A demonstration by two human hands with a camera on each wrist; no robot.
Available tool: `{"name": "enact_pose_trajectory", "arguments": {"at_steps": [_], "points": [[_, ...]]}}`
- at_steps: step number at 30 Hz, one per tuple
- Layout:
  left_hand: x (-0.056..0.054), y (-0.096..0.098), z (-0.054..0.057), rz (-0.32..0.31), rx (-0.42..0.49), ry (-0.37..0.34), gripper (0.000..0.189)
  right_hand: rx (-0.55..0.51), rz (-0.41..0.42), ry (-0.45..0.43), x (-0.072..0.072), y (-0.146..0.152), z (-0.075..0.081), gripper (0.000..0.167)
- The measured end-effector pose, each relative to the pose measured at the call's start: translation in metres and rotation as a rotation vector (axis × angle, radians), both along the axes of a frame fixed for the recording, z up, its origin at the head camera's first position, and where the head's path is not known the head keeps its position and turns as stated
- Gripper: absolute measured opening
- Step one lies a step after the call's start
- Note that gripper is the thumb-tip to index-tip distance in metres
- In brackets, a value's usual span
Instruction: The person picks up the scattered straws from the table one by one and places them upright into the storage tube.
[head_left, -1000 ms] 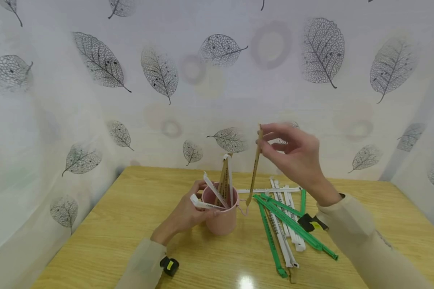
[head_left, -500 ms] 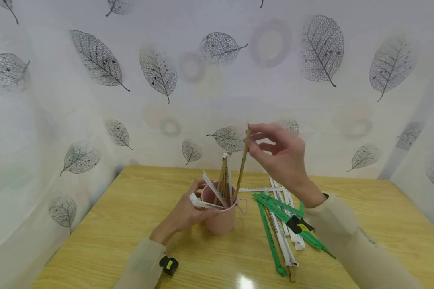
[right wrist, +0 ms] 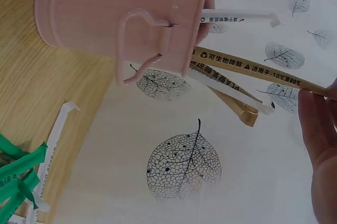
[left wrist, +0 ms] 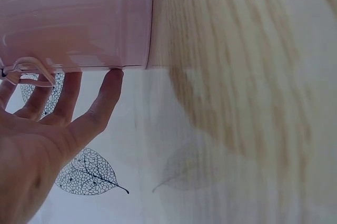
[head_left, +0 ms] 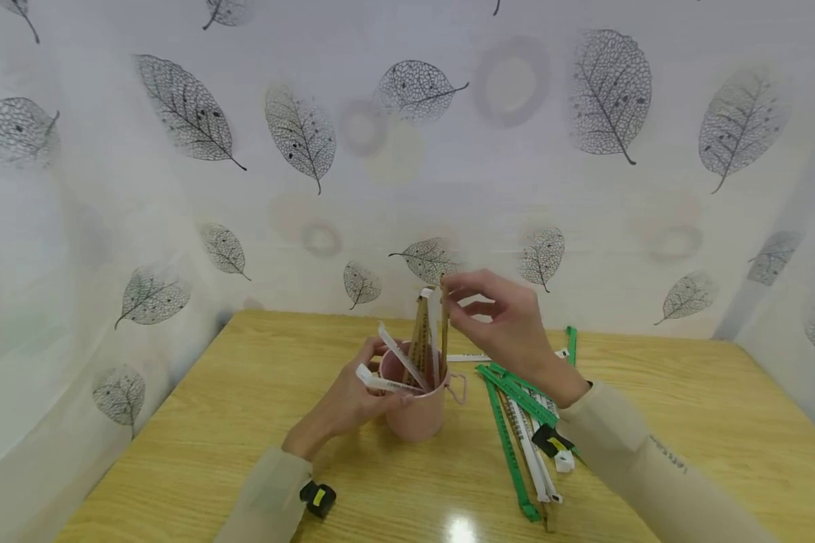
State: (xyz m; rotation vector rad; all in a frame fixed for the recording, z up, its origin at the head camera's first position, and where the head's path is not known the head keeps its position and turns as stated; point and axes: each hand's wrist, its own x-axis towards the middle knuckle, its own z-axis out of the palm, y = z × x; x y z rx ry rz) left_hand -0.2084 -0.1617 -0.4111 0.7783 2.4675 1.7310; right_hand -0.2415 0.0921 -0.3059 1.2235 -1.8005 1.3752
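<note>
My left hand (head_left: pixel 349 400) holds the pink mug (head_left: pixel 417 418) by its left side, thumb at the front. In the left wrist view fingers (left wrist: pixel 100 108) touch the mug's wall. My right hand (head_left: pixel 499 324) pinches the upper end of a brown paper-wrapped straw (right wrist: pixel 258 69) above the mug. That straw's lower end is inside the mug, hidden by the wall. Several other wrapped straws stand or lean in the mug, some brown and some white; one white straw (head_left: pixel 387 382) slants out over the left rim, by the left thumb.
Right of the mug lies a loose pile of wrapped straws on the wooden table (head_left: pixel 244 422), with green straws (head_left: pixel 512 452) and white straws (head_left: pixel 533 452). My right forearm covers part of it. A leaf-patterned backdrop (head_left: pixel 394 204) rises behind the table.
My right hand has moved left and then down, bringing the brown straw from beside the mug's handle into the mug. My left hand and the mug have stayed put.
</note>
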Motion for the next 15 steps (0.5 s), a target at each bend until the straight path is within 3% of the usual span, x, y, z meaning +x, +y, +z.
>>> {"name": "enact_pose_trajectory", "arguments": {"at_steps": [15], "points": [[-0.001, 0.001, -0.001, 0.018, -0.010, -0.002, 0.073, 0.111, -0.040, -0.045, 0.002, 0.008, -0.028, 0.031]]}}
